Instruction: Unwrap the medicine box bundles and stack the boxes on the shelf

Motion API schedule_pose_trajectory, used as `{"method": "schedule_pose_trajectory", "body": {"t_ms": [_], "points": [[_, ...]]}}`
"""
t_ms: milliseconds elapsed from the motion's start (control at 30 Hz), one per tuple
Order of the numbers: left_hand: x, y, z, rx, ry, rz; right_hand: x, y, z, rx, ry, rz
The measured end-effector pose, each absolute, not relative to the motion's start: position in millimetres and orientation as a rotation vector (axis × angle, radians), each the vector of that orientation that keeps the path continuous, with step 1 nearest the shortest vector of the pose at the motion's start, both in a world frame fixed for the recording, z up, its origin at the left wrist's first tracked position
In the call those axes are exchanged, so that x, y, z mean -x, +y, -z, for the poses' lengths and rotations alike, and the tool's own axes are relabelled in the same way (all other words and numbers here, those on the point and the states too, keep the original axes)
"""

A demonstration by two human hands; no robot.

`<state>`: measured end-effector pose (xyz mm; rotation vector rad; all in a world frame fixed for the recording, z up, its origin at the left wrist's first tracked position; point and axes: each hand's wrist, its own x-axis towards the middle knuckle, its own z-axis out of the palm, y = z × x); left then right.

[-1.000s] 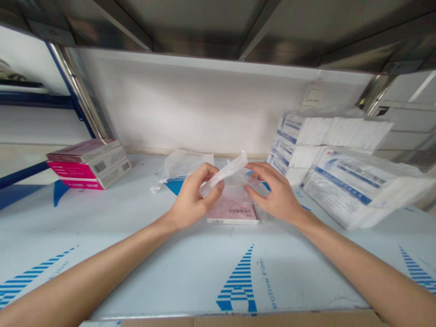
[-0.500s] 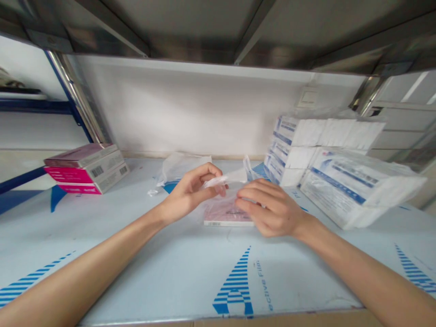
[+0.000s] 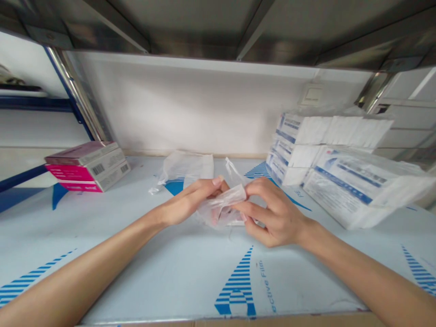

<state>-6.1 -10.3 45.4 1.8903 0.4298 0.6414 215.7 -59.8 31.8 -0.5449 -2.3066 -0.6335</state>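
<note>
Clear plastic film, crumpled, bunched up between two bare hands mid-counter: it's a thin bag point(image 3: 223, 204). Left hand point(image 3: 190, 200) comes in from its side, thumb on top, fingers closed on the film. Right hand point(image 3: 275, 215) has its fingers curled, narrow gap between thumb and index, tips up against the folded flap; can't tell from here if it's actually pinching. A flat pink box point(image 3: 215, 216) sits low on the counter point(image 3: 153, 272), right under the hands, mostly covered by film and fingers. Pink shows through the bag, but can't say whether the box is inside it or just below it. Loose tip of film sticks up behind the hands. Second plastic bag point(image 3: 194, 164) lies flat on the counter farther back, near the left hand, end twisted. Off to the left, well apart: a stack of boxes point(image 3: 86, 169), purple on top, magenta sides below, barcodes on the near ends. To the right: white packs point(image 3: 350, 177) with blue bands, wrapped in clear film, piled up, nearest one leaning back. Counter has blue striped print point(image 3: 236, 290) on its surface. White wall point(image 3: 187, 100) behind, switch point(image 3: 311, 95) on it, metal shelf point(image 3: 197, 27) overhead.
</note>
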Motion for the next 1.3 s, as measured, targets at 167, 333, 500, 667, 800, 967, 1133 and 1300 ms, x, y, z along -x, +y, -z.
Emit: {"method": "schedule_pose_trajectory", "body": {"t_ms": [167,333,500,667,800,967,1133,1300], "points": [[1.7,-7.2,-40.0,-1.953,0.528,-0.714,-213.1,-62.1,-35.0,0.471,-2.351,0.562],[0.3,-5.3,-36.0,-2.012,0.540,-0.591,-214.2,-60.3,-31.5,0.461,-2.387,0.536],[3.1,-5.0,-39.1,-2.139,0.640,-0.528,-216.5,-63.2,-27.7,0.429,-2.332,0.580],[12.0,-2.9,-48.2,-2.353,0.657,-0.412,-224.8,-64.4,-30.3,0.582,-2.589,0.583],[14.0,-1.1,-49.7,-2.649,0.616,-0.342,-226.4,-67.3,-35.9,0.768,-2.709,0.326],[9.6,-5.4,-45.7,-2.852,0.727,-0.382,-220.5,-73.7,-40.4,0.757,-2.674,0.075],[6.3,-13.5,-43.9,-2.898,0.670,-0.334,-214.9,-77.9,-41.0,0.700,-2.699,-0.122],[4.7,-19.0,-42.2,-2.904,0.671,-0.280,-218.4,-73.1,-37.3,0.910,-2.821,0.156]]}}
